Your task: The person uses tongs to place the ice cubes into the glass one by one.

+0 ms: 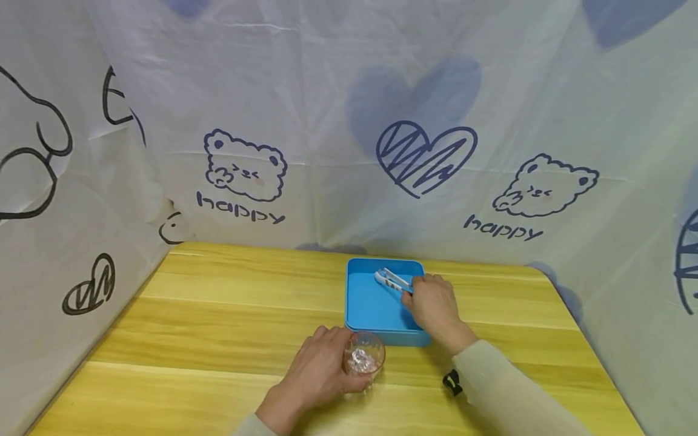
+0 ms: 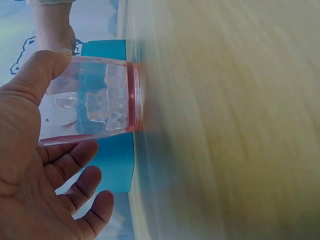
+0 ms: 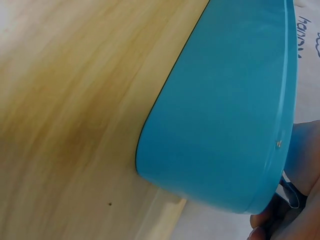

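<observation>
My left hand [image 1: 322, 366] curves round a clear, pink-tinted glass [image 1: 364, 357] standing on the table, just in front of the blue box. In the left wrist view, the thumb lies along one side of the glass [image 2: 90, 100] and the fingers are behind it. Clear, chunky shapes show inside. My right hand [image 1: 435, 306] reaches over the right side of the open blue box [image 1: 376, 312]. It holds a slim white two-armed tool [image 1: 389, 281] with a blue end, its tips over the box's interior. The right wrist view mostly shows the box's outer wall [image 3: 215, 110].
A small black item [image 1: 452, 383] lies on the wood-grain table [image 1: 234, 321] beside the right sleeve [image 1: 507, 387]. Printed white cloth [image 1: 327, 121] hangs behind the table and along its sides.
</observation>
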`<state>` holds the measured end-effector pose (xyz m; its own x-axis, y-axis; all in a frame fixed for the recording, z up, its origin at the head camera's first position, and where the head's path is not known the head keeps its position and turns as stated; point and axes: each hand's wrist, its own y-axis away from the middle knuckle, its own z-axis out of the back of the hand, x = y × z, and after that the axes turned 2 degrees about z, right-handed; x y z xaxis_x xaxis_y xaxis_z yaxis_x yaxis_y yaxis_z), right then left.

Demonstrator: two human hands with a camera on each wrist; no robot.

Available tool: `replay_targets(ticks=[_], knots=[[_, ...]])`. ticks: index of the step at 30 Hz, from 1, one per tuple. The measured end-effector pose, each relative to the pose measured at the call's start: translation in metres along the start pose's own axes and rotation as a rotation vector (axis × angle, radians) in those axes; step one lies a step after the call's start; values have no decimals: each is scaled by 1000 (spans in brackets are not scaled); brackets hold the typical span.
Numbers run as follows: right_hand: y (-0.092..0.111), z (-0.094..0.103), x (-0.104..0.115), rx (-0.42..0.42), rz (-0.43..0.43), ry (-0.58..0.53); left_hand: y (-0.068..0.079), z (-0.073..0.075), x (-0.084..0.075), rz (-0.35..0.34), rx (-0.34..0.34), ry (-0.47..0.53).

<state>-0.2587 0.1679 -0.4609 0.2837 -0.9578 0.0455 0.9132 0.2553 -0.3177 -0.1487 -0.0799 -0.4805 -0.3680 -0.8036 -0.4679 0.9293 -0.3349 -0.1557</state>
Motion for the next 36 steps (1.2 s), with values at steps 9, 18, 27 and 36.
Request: replay_targets(ticks=[9,18,27,36], knots=[[2,1,2,10,11,-47,1,1,-1,-8,-11,4],[22,18,2,-47,63,-104,2,1,0,-14,-25,19],[56,46,8,-110,111,-193,2,2,0,-9,-14,24],[97,70,2,-176,239,-233,2,2,-2,-18,-17,14]])
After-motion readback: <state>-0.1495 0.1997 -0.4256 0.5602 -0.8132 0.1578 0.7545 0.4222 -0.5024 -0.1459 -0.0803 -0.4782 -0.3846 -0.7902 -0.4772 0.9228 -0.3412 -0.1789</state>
